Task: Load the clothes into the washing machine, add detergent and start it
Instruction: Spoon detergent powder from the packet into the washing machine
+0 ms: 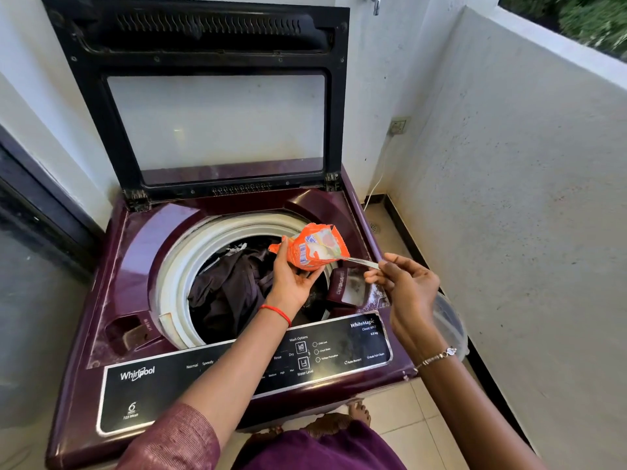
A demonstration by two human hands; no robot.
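The washing machine [142, 266] is standing open, with clothes [234, 286] lying in its drum. Detergent dosing appears to be in hand. The left hand [293, 276] is gripping the detergent packet [314, 247] over the drum. The right hand [407, 286] is pinching a spoon [363, 263] that is dipping inside. The next move is probably calling for a level carry to the detergent drawer [346, 288].

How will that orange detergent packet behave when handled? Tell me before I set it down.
The orange detergent packet looks crumpled and creased in the left hand, so it is probably floppy and light. Its torn top gapes open, so tipping it would likely spill powder, and it probably won't stand upright unaided.
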